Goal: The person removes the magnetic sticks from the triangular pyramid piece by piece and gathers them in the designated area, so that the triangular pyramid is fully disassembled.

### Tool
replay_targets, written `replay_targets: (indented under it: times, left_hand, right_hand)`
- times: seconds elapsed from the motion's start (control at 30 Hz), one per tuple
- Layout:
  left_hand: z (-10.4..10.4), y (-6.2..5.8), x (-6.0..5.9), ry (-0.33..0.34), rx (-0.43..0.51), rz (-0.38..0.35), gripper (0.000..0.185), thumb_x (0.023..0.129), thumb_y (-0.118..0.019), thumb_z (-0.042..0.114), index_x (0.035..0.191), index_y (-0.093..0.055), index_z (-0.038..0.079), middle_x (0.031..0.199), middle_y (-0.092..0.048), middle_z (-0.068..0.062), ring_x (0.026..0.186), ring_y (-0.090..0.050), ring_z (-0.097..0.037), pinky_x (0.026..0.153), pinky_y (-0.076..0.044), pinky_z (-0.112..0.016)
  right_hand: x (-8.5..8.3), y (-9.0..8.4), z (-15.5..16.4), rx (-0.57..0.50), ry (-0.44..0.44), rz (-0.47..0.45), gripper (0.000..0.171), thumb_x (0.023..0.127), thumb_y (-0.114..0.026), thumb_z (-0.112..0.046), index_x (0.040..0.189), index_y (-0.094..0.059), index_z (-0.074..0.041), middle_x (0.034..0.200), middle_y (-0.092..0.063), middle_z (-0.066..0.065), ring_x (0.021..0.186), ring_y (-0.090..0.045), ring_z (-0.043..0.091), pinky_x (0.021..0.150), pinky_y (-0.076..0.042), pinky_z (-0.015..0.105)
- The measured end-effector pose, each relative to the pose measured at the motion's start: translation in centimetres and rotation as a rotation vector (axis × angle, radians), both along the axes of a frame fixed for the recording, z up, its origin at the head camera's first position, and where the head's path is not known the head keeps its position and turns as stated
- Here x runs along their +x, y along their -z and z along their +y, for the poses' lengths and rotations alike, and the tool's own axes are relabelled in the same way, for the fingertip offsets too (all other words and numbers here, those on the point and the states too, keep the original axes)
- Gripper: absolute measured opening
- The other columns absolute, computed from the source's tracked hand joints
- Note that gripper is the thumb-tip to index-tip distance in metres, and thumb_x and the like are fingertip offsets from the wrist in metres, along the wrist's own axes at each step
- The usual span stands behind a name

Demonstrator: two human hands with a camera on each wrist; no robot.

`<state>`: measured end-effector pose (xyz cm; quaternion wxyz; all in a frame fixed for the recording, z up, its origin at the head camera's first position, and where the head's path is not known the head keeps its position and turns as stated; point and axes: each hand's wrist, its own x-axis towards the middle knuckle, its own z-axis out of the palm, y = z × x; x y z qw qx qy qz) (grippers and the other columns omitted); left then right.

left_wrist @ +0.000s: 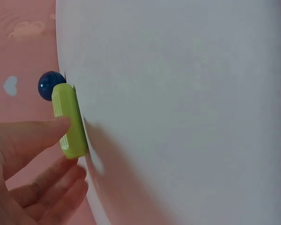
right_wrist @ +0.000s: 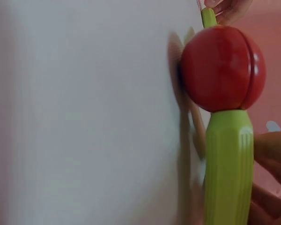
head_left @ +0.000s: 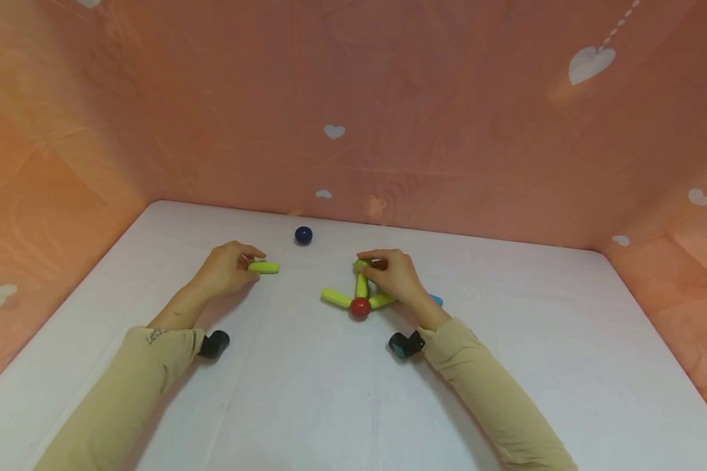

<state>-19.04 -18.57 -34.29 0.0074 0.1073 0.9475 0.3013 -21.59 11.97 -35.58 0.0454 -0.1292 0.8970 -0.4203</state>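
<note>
My left hand [head_left: 226, 268] pinches a loose yellow-green ribbed rod [head_left: 264, 267] near one end. The left wrist view shows its thumb across the rod [left_wrist: 70, 122], close to the white surface. At the right, my right hand [head_left: 395, 275] grips a yellow-green ball [head_left: 362, 265] between thumb and fingers. That ball tops a rod [head_left: 362, 286] which meets a red ball [head_left: 360, 308]. Two more yellow-green rods spread from the red ball, one to the left [head_left: 336, 298] and one to the right [head_left: 381, 300], partly behind the right hand.
A dark blue ball [head_left: 303, 235] lies near the back edge of the white table [head_left: 306, 392], beyond the left hand. The end of a blue piece [head_left: 436, 299] shows behind the right wrist. Orange cloth with hearts [head_left: 448, 131] hangs around the table.
</note>
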Motion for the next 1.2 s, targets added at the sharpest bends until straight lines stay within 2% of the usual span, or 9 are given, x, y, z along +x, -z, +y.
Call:
replay_targets:
  times: [0.2,0.33,0.47,0.67,0.83,0.97,1.07,1.2]
  left_hand:
    - [0.6,-0.5,0.1,0.037,-0.015,0.073,0.042,0.079,-0.070,0.006,0.118,-0.062,-0.006,0.114,-0.057,-0.032,0.103,-0.057,-0.045,0.090,-0.044,-0.056]
    - [1.3,-0.6,0.2,0.044,0.003,0.090,0.038,0.081,-0.070,0.006,0.117,-0.063,-0.005,0.116,-0.056,-0.031,0.109,-0.053,-0.047,0.096,-0.041,-0.057]
    - [2.0,-0.6,0.2,0.056,0.020,0.083,0.035,0.083,-0.069,0.007,0.116,-0.064,-0.003,0.120,-0.056,-0.029,0.115,-0.050,-0.047,0.101,-0.037,-0.058]
    - [3.3,-0.5,0.1,0.089,0.066,0.047,0.034,0.083,-0.070,0.010,0.115,-0.065,-0.001,0.121,-0.056,-0.026,0.116,-0.051,-0.044,0.100,-0.038,-0.057]
    - [4.3,-0.3,0.4,0.124,0.099,0.018,0.035,0.083,-0.072,0.012,0.115,-0.066,0.000,0.119,-0.059,-0.023,0.110,-0.057,-0.041,0.096,-0.045,-0.052]
    - [5.0,0.0,0.6,0.165,0.133,0.037,0.035,0.081,-0.074,0.012,0.113,-0.067,0.000,0.112,-0.062,-0.021,0.106,-0.060,-0.041,0.092,-0.048,-0.051]
    - [5.4,0.3,0.8,0.190,0.158,0.041,0.036,0.081,-0.074,0.012,0.113,-0.067,0.000,0.111,-0.063,-0.021,0.106,-0.060,-0.039,0.091,-0.049,-0.050]
    - [5.9,0.5,1.0,0.200,0.184,0.007,0.036,0.082,-0.073,0.010,0.116,-0.065,0.000,0.114,-0.062,-0.020,0.106,-0.059,-0.036,0.092,-0.049,-0.048]
  right_hand:
    - [0.3,-0.3,0.3,-0.020,-0.020,0.033,0.035,0.088,-0.068,-0.017,0.122,-0.066,-0.009,0.126,-0.064,0.010,0.116,-0.058,0.028,0.099,-0.047,0.041]
    - [0.5,-0.4,0.3,-0.045,-0.024,0.036,0.036,0.088,-0.069,-0.018,0.122,-0.066,-0.008,0.126,-0.064,0.010,0.120,-0.055,0.027,0.103,-0.044,0.040]
    - [0.9,-0.3,0.5,-0.059,-0.037,0.078,0.034,0.088,-0.069,-0.018,0.119,-0.067,-0.006,0.122,-0.065,0.010,0.116,-0.057,0.025,0.100,-0.047,0.039]
    - [1.6,-0.5,0.8,-0.074,-0.046,0.111,0.033,0.087,-0.070,-0.018,0.117,-0.067,-0.007,0.118,-0.065,0.012,0.107,-0.061,0.028,0.095,-0.049,0.042]
    - [2.3,-0.6,1.1,-0.074,-0.057,0.101,0.034,0.086,-0.071,-0.017,0.118,-0.066,-0.005,0.118,-0.065,0.013,0.107,-0.062,0.029,0.094,-0.049,0.044]
    - [2.6,-0.5,1.3,-0.065,-0.066,0.095,0.034,0.085,-0.072,-0.016,0.117,-0.066,-0.004,0.117,-0.066,0.014,0.108,-0.061,0.029,0.094,-0.048,0.044]
    - [3.0,-0.6,1.5,-0.056,-0.070,0.087,0.034,0.085,-0.072,-0.017,0.117,-0.066,-0.006,0.117,-0.066,0.013,0.107,-0.061,0.028,0.093,-0.049,0.044]
    - [3.4,-0.6,1.7,-0.061,-0.080,0.065,0.034,0.084,-0.073,-0.015,0.116,-0.067,-0.007,0.117,-0.065,0.012,0.104,-0.062,0.027,0.090,-0.052,0.041]
